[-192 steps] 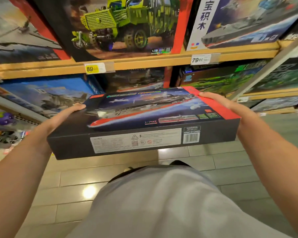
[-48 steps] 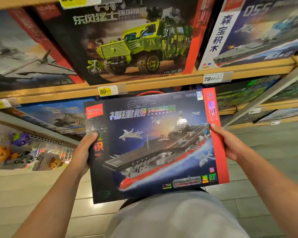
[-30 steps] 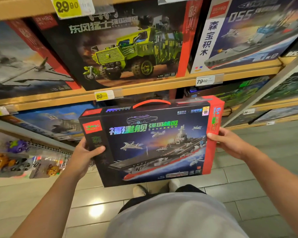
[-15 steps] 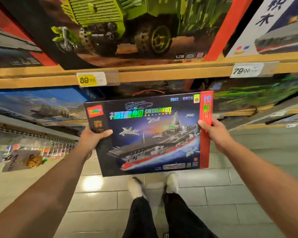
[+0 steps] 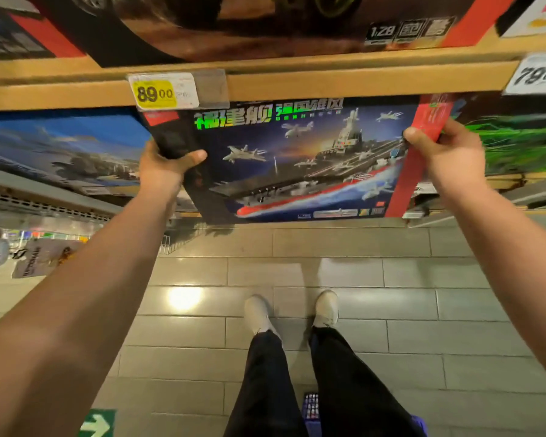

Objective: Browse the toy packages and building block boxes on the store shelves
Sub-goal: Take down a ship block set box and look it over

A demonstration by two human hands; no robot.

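Floor (image 5: 344,272): glossy grey tile under us w/ a lamp glare – our white shoes (image 5: 327,307) and dark trousers at bottom centre.
Left hand (image 5: 163,167): curled round the box's left edge, thumb laid across the front, fingers hidden behind.
Right hand (image 5: 443,152): clamped on the red right edge, thumb tip on the front, fingers wrapped behind.
Carrier box (image 5: 297,162): aircraft-carrier block set held between both hands, face toward us, top edge tucked under the shelf lip; it sits in the gap between a blue box (image 5: 60,146) on the left and a green box (image 5: 517,137) on the right.
Handling: we judge it stiff card, wide, flat, prob. fairly heavy w/ loose bricks – best gripped at both short edges as now; the glossy print looks slippery.
Shelf lip (image 5: 328,83): flat tan wood-look board above, yellow 89.00 tag (image 5: 155,94) in a clear plastic holder.
Upper box (image 5: 234,23): dark print, red side stripe, standing on that board.
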